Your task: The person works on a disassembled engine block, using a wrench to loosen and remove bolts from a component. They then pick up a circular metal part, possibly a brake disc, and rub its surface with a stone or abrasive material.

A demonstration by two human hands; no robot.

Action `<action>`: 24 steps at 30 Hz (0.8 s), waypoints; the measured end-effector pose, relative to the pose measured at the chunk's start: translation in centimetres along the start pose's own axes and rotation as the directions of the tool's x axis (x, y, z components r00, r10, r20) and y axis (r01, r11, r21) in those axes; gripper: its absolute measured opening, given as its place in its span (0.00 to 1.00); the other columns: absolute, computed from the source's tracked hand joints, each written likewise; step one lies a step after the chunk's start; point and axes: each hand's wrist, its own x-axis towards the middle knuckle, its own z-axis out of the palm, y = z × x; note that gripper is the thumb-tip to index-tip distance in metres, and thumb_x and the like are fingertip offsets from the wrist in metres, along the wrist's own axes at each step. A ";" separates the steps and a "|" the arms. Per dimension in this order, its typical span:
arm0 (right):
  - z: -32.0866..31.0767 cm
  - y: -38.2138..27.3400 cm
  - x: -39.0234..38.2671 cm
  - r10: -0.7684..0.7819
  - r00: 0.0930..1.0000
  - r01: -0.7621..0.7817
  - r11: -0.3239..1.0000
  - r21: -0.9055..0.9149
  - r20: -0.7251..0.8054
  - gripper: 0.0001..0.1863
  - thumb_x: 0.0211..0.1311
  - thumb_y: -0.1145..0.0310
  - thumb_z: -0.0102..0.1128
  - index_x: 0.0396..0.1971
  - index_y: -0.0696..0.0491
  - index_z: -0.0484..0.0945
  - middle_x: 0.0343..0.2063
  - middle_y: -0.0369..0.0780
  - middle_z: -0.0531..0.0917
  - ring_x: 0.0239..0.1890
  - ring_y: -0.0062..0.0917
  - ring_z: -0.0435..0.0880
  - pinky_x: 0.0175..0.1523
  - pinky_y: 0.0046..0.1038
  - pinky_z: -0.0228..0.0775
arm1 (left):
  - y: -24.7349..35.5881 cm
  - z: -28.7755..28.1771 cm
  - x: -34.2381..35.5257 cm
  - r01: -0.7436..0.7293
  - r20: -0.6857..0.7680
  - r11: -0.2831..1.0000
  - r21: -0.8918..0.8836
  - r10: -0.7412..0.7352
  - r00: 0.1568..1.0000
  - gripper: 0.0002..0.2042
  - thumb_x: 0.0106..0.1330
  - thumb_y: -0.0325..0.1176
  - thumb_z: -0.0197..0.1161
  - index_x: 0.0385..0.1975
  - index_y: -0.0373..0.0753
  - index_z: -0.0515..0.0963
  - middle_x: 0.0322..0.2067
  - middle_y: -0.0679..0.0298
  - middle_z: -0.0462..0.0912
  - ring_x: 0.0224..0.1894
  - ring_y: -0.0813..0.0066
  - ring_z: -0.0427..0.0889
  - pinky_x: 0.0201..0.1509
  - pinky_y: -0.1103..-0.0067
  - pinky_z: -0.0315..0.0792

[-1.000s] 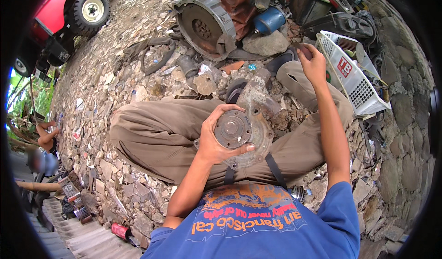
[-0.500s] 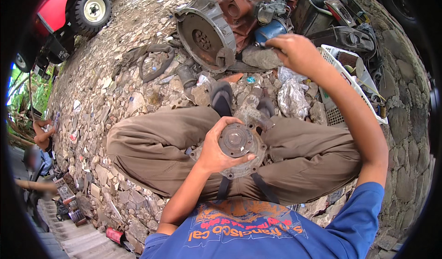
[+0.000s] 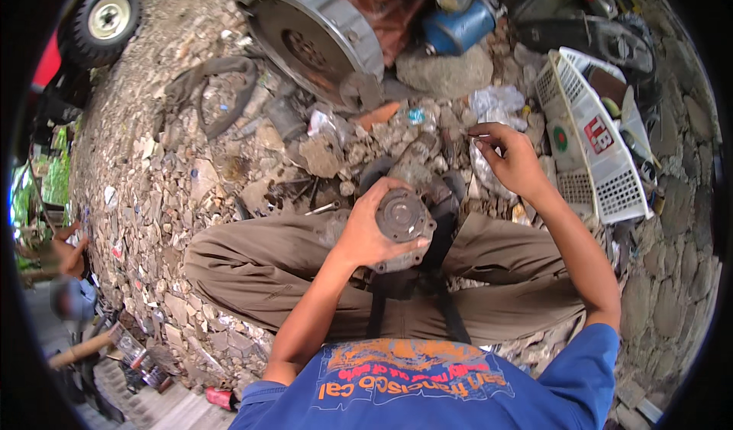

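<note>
My left hand (image 3: pixel 365 227) is wrapped round the side of a worn grey metal pump housing (image 3: pixel 402 218) with a round hub on top and a flange with bolt holes. The housing rests between my crossed legs, and my palm hides its left side. To the right, my right hand (image 3: pixel 513 159) hangs over the stones beside crumpled clear plastic (image 3: pixel 489 109). Its thumb and fingers are curled toward each other; anything small between the fingertips is too dark to make out. An open-end wrench (image 3: pixel 324 208) lies left of the housing.
An engine with a grey bell housing (image 3: pixel 313 40) and a blue oil filter (image 3: pixel 460 29) stands ahead, by a large stone (image 3: pixel 447 71). A white plastic crate (image 3: pixel 595 140) of parts is at right. Gravel (image 3: pixel 168 201) spreads leftward to a red vehicle's wheel (image 3: pixel 109 19). Another person sits far left.
My right hand has come back from beside the oil filter to the gravel nearer me. My left hand keeps its hold on the pump housing. The whole view has shifted.
</note>
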 end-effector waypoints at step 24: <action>12.8 8.5 -6.1 -0.199 0.930 0.272 0.939 -0.212 0.310 0.29 0.47 0.73 0.60 0.55 0.49 0.78 0.61 0.36 0.75 0.47 0.33 0.75 0.54 0.32 0.71 | -6.9 6.4 -0.3 0.406 0.509 0.904 0.137 -0.416 0.754 0.30 0.42 0.27 0.72 0.50 0.39 0.70 0.41 0.55 0.81 0.46 0.55 0.83 0.50 0.69 0.75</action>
